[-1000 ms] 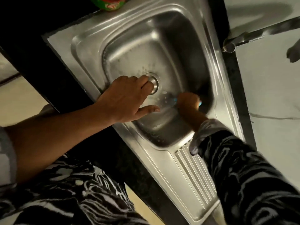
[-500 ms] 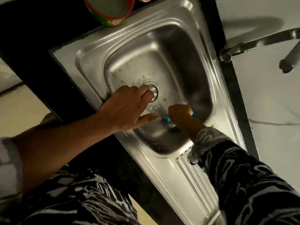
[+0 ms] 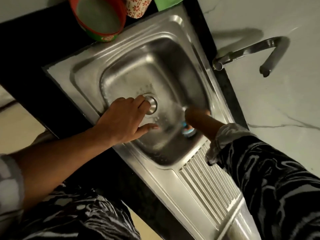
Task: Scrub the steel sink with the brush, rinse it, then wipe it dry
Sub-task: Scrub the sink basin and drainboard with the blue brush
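Note:
The steel sink [image 3: 110, 54] fills the middle of the view, its basin wet with droplets around the round drain [image 3: 152, 104]. My left hand [image 3: 124, 122] rests flat on the basin's near-left edge, fingers spread and reaching over toward the drain. My right hand [image 3: 197, 116] is down inside the basin at its right side, blurred, closed on a blue brush [image 3: 187, 129] whose head presses on the basin floor. Most of the brush is hidden under the hand.
A ribbed draining board [image 3: 211, 184] runs off toward the lower right. A curved tap [image 3: 245, 51] stands on the white marbled wall side at the right. A red-rimmed green bowl [image 3: 100, 19], a patterned cup [image 3: 136, 7] and a green cloth [image 3: 164, 3] sit beyond the sink.
My right hand with the brush swept left across the basin floor, then back to the right side. The left hand stayed on the edge. The view shifted, showing more of the bowl and tap.

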